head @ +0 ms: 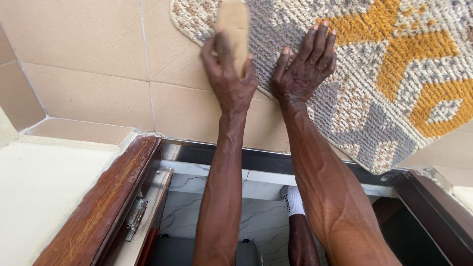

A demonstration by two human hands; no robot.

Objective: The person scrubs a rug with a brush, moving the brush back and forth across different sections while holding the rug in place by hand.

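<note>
Our left hand [229, 74] wrapped around a tan brush [233, 29], its end on the rug's [394, 83] corner, our right hand [305, 66] flat with fingers spread, pressing the grey and orange rug on the beige tiled floor [93, 59], wooden door frame [103, 207] nearer us

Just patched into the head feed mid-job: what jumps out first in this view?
The patterned mat in grey, cream and orange fills the upper right, lying on beige floor tiles. The right hand presses flat on its edge, while the left hand grips a tan block-like brush upright at the mat's corner. Below, a scratched wooden door frame and a metal threshold cross the view.
</note>
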